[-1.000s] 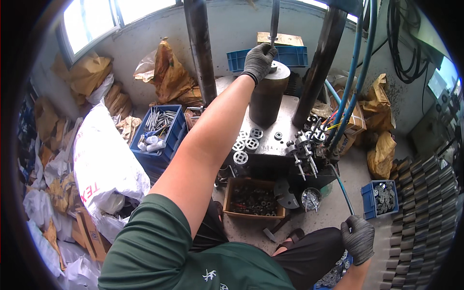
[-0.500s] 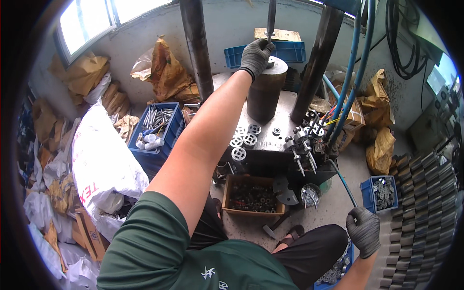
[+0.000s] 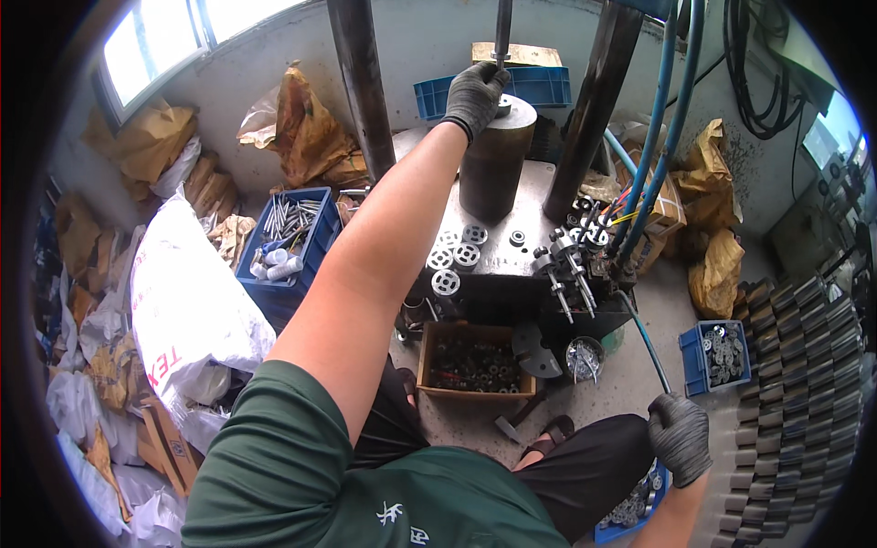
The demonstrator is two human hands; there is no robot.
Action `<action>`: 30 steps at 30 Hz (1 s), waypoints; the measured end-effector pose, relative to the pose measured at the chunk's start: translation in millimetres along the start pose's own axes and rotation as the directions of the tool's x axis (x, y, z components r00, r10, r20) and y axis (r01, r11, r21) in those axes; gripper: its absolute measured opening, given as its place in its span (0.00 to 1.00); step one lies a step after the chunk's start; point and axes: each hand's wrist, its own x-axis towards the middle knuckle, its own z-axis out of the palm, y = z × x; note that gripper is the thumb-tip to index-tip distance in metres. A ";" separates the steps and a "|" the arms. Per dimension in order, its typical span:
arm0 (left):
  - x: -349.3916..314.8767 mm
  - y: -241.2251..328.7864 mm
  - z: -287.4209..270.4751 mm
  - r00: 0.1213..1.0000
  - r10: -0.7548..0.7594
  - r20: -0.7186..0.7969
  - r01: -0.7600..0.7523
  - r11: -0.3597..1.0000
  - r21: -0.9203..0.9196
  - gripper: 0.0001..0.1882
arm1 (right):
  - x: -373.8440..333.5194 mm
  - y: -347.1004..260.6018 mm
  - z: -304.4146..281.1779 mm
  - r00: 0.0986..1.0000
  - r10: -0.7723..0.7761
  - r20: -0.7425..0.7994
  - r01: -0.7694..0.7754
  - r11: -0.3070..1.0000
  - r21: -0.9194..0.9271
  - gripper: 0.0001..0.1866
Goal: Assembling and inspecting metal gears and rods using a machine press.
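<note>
My left hand point(image 3: 473, 99), in a grey glove, reaches far forward above a thick steel cylinder point(image 3: 493, 173). Its fingers are closed on the lower end of an upright metal rod point(image 3: 503, 32) that comes down from the top edge; a collar shows just over the fingertips. At the lower right, my gloved right hand point(image 3: 680, 440) is wrapped round the end of a long thin lever point(image 3: 647, 342) that slants up to the machine. Slotted metal discs point(image 3: 446, 281) and a small ring point(image 3: 518, 238) lie on the steel machine bed point(image 3: 498, 260) below the cylinder.
Two steel columns point(image 3: 361, 87) flank the cylinder. Shafts with collars point(image 3: 571, 265) lie at the bed's right edge, near blue hoses point(image 3: 660, 128). A blue crate of rods point(image 3: 297, 224) stands left. A wooden box point(image 3: 475, 394) and a hammer point(image 3: 519, 418) are on the floor.
The whole view has shifted slightly. Both hands keep their grips, the left on the rod and the right on the lever, with little visible movement.
</note>
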 end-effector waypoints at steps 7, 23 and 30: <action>1.1 -4.3 -0.4 0.998 0.063 0.009 -0.063 0.996 0.067 0.17 | 15.7 -9.3 -16.9 0.998 0.016 -0.060 -0.013 0.998 0.059 0.09; 6.5 -11.1 2.2 0.997 0.013 0.080 -0.010 0.999 -0.043 0.16 | 200.6 24.6 -93.5 0.738 -0.050 -0.673 0.084 0.996 0.018 0.16; 1.0 -3.5 -6.1 0.996 -0.021 0.087 0.028 0.996 -0.082 0.16 | 46.3 1.6 -37.4 0.991 -0.131 0.009 0.132 0.991 -0.026 0.12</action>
